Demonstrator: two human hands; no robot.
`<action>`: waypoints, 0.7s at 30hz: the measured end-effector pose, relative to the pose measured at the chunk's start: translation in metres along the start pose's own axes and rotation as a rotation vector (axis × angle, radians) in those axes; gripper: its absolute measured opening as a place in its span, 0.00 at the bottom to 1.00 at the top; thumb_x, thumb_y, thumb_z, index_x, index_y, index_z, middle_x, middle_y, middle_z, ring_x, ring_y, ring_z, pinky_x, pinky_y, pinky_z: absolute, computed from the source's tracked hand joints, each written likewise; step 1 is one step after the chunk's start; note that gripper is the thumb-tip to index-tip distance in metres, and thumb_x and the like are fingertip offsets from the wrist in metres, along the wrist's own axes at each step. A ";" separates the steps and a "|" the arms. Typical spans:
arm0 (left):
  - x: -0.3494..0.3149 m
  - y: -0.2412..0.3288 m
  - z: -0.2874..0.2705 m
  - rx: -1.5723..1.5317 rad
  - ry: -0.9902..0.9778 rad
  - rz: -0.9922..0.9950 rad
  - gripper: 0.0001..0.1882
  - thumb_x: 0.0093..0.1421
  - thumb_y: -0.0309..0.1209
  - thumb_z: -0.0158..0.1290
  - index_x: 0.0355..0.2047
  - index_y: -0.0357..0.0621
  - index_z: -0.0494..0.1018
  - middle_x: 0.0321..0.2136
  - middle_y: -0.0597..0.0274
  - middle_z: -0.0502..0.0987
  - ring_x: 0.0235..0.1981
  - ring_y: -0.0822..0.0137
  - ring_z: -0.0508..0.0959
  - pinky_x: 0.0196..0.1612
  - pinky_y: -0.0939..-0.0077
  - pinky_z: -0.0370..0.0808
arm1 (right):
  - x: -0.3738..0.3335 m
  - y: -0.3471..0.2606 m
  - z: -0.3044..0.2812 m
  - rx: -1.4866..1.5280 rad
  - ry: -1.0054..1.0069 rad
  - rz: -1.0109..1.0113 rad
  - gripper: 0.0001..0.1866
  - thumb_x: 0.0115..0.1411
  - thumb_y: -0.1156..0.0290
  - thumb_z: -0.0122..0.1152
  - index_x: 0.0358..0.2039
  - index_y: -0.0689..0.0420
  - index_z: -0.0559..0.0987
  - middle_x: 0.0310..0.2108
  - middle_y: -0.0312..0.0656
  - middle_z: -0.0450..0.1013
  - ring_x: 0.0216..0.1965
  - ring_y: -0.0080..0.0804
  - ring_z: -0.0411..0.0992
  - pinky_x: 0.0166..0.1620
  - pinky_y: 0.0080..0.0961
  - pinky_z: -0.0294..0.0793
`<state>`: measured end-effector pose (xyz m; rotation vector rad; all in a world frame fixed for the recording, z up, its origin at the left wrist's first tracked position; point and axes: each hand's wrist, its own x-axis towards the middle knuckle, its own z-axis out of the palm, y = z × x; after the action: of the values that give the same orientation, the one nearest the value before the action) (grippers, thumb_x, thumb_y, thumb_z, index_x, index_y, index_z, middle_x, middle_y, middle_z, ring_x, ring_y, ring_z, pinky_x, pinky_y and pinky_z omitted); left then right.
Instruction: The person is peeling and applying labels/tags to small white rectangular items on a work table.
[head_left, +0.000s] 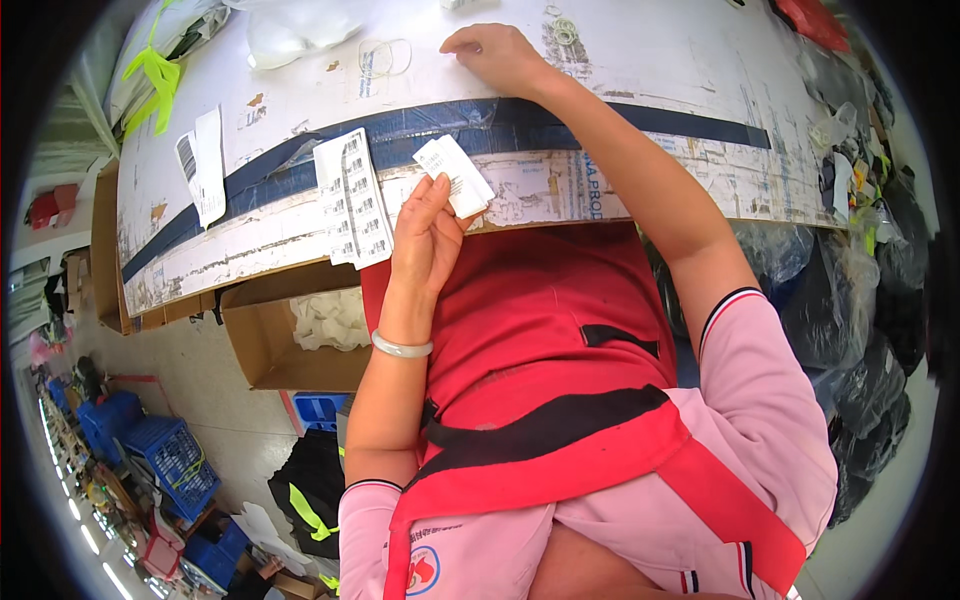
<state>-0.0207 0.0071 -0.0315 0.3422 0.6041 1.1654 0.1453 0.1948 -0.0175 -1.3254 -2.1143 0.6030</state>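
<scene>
My left hand (428,225) pinches a small stack of white printed tags (455,175) over the table's near edge. The tags are slightly fanned, with print on the top one. Farther across the table, my right hand (497,60) rests near the surface with its fingers curled together; what they hold, if anything, is hidden. A thin, pale rubber band (385,58) lies a little left of that hand, apart from it. To the left of my left hand lie sheets of barcode labels (353,200), overlapping the table's near edge.
Another white barcode strip (204,168) lies at the table's left. A white plastic bag (295,35) sits at the far side, and beige rings (563,32) lie beyond my right hand. Under the table stands an open cardboard box (262,345). Dark plastic bags (830,300) crowd the right side.
</scene>
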 end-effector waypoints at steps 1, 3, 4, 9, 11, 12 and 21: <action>0.000 0.000 -0.001 -0.001 0.003 -0.002 0.18 0.66 0.32 0.46 0.55 0.42 0.65 0.50 0.60 0.73 0.52 0.63 0.73 0.56 0.56 0.70 | -0.006 -0.001 -0.003 0.002 -0.002 0.002 0.12 0.60 0.70 0.54 0.42 0.58 0.80 0.41 0.45 0.78 0.43 0.37 0.76 0.49 0.28 0.72; 0.001 0.000 0.000 0.012 -0.001 0.002 0.18 0.66 0.33 0.47 0.55 0.42 0.65 0.50 0.60 0.73 0.52 0.62 0.73 0.56 0.56 0.70 | -0.024 -0.009 -0.013 0.168 -0.018 -0.004 0.14 0.60 0.64 0.57 0.43 0.59 0.80 0.38 0.43 0.78 0.40 0.33 0.75 0.46 0.26 0.72; 0.001 -0.001 0.000 0.009 0.006 0.006 0.18 0.66 0.33 0.47 0.55 0.42 0.65 0.50 0.60 0.73 0.52 0.62 0.73 0.56 0.56 0.70 | -0.036 -0.021 -0.021 0.172 -0.026 -0.006 0.14 0.60 0.64 0.57 0.43 0.59 0.80 0.38 0.43 0.78 0.40 0.33 0.75 0.46 0.26 0.72; 0.002 -0.010 0.007 0.079 0.042 0.093 0.17 0.66 0.29 0.46 0.54 0.39 0.65 0.50 0.57 0.73 0.51 0.64 0.74 0.55 0.65 0.71 | -0.114 -0.076 -0.038 0.531 -0.315 0.301 0.21 0.56 0.60 0.64 0.45 0.61 0.77 0.32 0.38 0.75 0.33 0.21 0.71 0.39 0.18 0.71; 0.001 -0.014 0.012 0.078 0.056 0.102 0.17 0.66 0.28 0.47 0.54 0.38 0.65 0.49 0.57 0.73 0.50 0.65 0.74 0.54 0.67 0.71 | -0.133 -0.091 -0.040 0.416 -0.307 0.287 0.18 0.55 0.63 0.66 0.42 0.61 0.77 0.30 0.37 0.74 0.31 0.20 0.70 0.37 0.18 0.70; 0.001 -0.015 0.016 0.079 0.062 0.115 0.17 0.65 0.27 0.48 0.54 0.38 0.65 0.48 0.57 0.73 0.49 0.66 0.74 0.54 0.70 0.71 | -0.139 -0.085 -0.036 0.420 -0.299 0.292 0.18 0.55 0.63 0.66 0.42 0.61 0.77 0.30 0.37 0.74 0.31 0.20 0.70 0.37 0.18 0.70; -0.011 0.005 0.024 1.036 0.014 0.355 0.25 0.53 0.21 0.60 0.53 0.40 0.69 0.39 0.64 0.75 0.34 0.73 0.73 0.39 0.80 0.73 | -0.144 -0.060 -0.049 -0.040 -0.208 -0.065 0.13 0.49 0.71 0.65 0.36 0.58 0.75 0.34 0.42 0.72 0.39 0.40 0.70 0.42 0.32 0.71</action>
<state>-0.0133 0.0003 -0.0069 1.3636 1.1695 1.1035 0.1888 0.0427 0.0244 -1.2566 -2.3380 0.7006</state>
